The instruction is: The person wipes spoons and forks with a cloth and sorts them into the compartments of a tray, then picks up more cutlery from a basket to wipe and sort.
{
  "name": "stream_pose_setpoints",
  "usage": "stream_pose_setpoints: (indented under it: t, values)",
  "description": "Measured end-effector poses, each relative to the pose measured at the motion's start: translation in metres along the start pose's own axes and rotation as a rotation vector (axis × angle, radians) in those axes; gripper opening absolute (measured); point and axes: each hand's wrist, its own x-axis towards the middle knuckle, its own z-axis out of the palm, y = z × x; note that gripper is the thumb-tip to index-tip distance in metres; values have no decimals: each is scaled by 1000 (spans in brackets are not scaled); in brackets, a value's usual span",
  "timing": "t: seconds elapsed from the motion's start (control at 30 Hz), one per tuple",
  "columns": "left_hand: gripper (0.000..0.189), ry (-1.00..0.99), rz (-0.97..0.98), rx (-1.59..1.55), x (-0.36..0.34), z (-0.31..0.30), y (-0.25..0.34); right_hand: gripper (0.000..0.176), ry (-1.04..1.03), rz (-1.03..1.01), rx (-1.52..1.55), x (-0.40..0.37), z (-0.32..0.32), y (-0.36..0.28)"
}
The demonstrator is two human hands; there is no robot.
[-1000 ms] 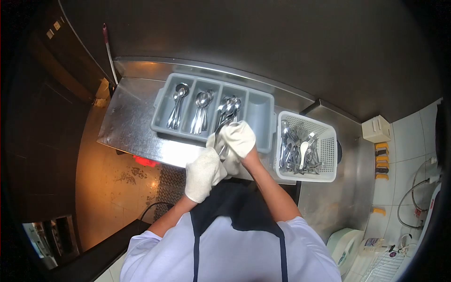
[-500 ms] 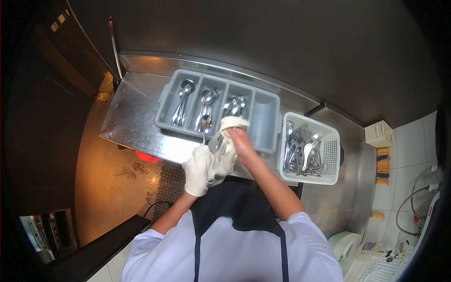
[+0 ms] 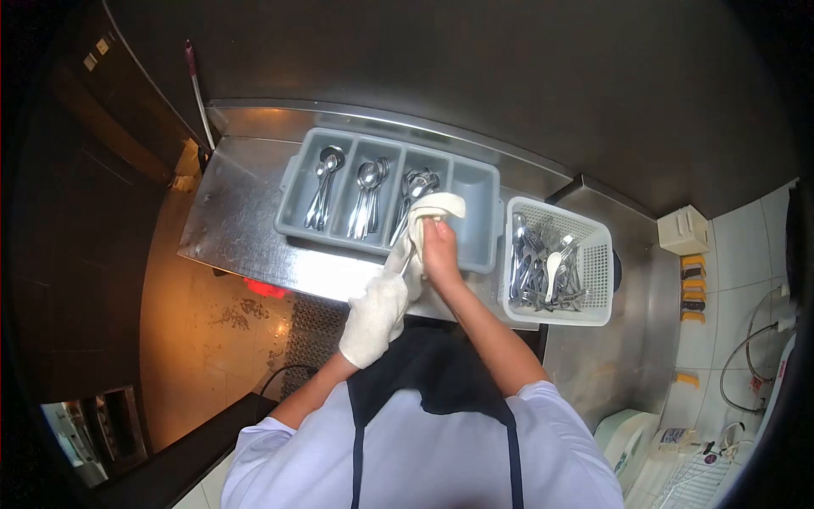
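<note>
My left hand (image 3: 376,318), in a white glove, is closed round the handle end of a piece of cutlery (image 3: 399,254) in front of the grey tray (image 3: 479,222). My bare right hand (image 3: 440,248) grips a cream cloth (image 3: 441,204) wrapped about the upper part of that piece, so its head is hidden. Three of the tray's four compartments hold metal cutlery, among it spoons (image 3: 368,176) in the second and a ladle-like piece (image 3: 331,156) in the leftmost.
A white perforated basket (image 3: 600,316) of mixed cutlery, with a white spoon (image 3: 552,273) on top, stands right of the tray. The steel counter (image 3: 229,204) runs below a dark wall. A long-handled tool (image 3: 201,97) leans at the left.
The spoon that stuck up from my left hand is no longer visible there. My left hand has moved right and slightly down, and the cloth's top has shifted up and right.
</note>
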Motion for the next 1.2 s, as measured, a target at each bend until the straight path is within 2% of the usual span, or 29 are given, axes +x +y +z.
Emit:
stream_pose_setpoints:
  t: [0.03, 0.07, 0.1, 0.17, 0.27, 0.37, 0.4, 0.43, 0.47, 0.53, 0.57, 0.6, 0.63, 0.7, 0.73, 0.83, 0.87, 0.9, 0.93, 0.97, 1.03, 1.1, 1.2]
  values:
    - [38, 18, -11, -6, 3, -8, 7, 27, 60, 81, 30, -5, 2, 0]
    - [38, 36, -22, -11, 5, -12, 11, 33, 41, 158, 158, -30, 15, -33]
    - [37, 4, -65, -57, 6, -10, 9, 32, -20, 265, 123, -32, 13, 0]
    - [35, -66, -148, -148, 7, 3, 0, 32, -250, 186, 192, -66, 26, -6]
    - [22, 105, -86, -254, 2, 24, -15, 32, -367, 247, 60, -48, 8, -12]
    - [25, 9, -334, -616, 11, 10, -10, 26, -246, 309, 275, -15, 2, -28]
    - [34, -9, -489, -841, 15, -3, -2, 27, -221, 322, 300, -3, -4, -30]
    - [41, 9, -321, -590, 17, -3, -11, 28, -199, 333, 325, 5, -10, -30]
    - [42, 26, -332, -730, 15, 2, -23, 30, -207, 296, 280, 6, -16, -27]
    - [47, 157, -468, -1126, 5, 3, -42, 31, -280, 154, -167, -2, -37, -9]
    - [51, 276, -594, -1377, -2, -9, -52, 32, -318, 87, -394, -8, -46, -3]
    - [55, 403, -726, -1624, -6, -25, -57, 29, -300, -17, -674, -29, -53, -31]
    - [60, 539, -867, -1866, -7, -40, -56, 27, -212, -129, -666, -45, -64, -37]
    - [47, 404, -573, -1157, 16, -105, -24, 21, -50, -352, -645, -70, -89, -43]
    - [41, 333, -425, -802, 31, -142, -5, 18, 88, -326, -683, -71, -105, -44]
    - [28, 460, -425, -380, 34, -169, 14, 15, 419, -332, -783, -43, -170, -30]
    - [27, 508, -472, -225, 30, -172, 15, 18, 490, -357, -878, -25, -193, -20]
    - [28, 544, -424, -65, 26, -170, 11, 21, 564, -381, -973, -6, -211, -11]
    - [30, 586, -384, 101, 22, -167, 7, 27, 566, -294, -1004, 13, -220, -8]
    - [34, 722, -332, 32, 21, -150, 3, 32, 568, -206, -1034, 30, -228, -6]
    - [39, 825, -302, -16, 25, -134, 6, 42, 528, -18, -1092, 57, -235, -7]
    - [38, 762, -339, -85, 30, -124, 20, 49, 444, 176, -1148, 78, -232, -11]
    - [32, 629, -345, -285, 42, -111, 41, 40, 496, 186, -1165, 84, -229, -16]
